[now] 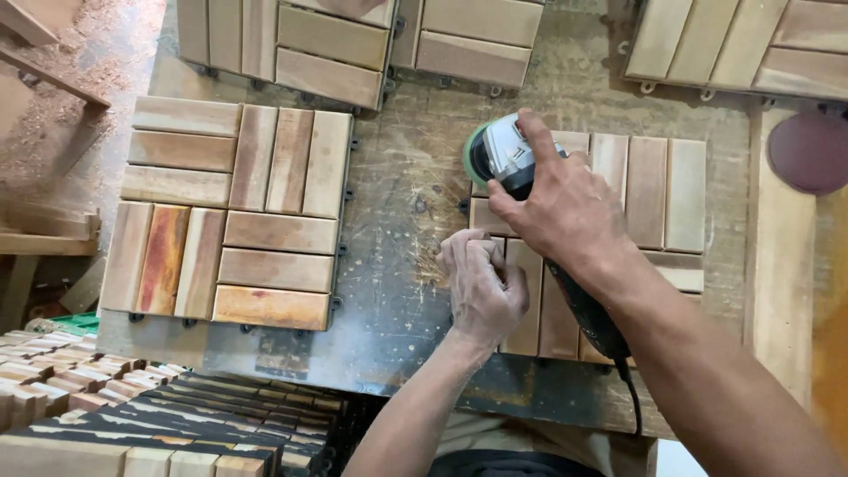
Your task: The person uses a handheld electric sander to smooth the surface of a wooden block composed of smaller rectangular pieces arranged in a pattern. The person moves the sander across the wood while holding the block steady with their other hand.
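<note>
Forearms rose from the near edge, and the right hand (pixel 565 208) was wrapped shut around the body of a sander (pixel 503 159), forefinger stretched along its grey top, green pad down on the far left corner of a slatted wooden tile (pixel 649 190). Its black cord (pixel 632 389) trailed back toward the person. Just near of the sander, the left hand (pixel 481 287) was curled closed, pressing the tile's near left edge and gripping nothing else that showed. That tile lay on the right part of a scratched, dusty workbench (pixel 402 203). Well apart to the left lay a larger tile panel (pixel 230 212); more tiles (pixel 336 49) sat along the far edge, and a stack of tiles (pixel 159 424) stood at the near left. A round dark sanding disc (pixel 808 150) rested at far right. With knuckles so close to the pad, a slip toward the near side could graze them; the cord under the wrist might snag; and a tilted pad could gouge the slat's corner.
</note>
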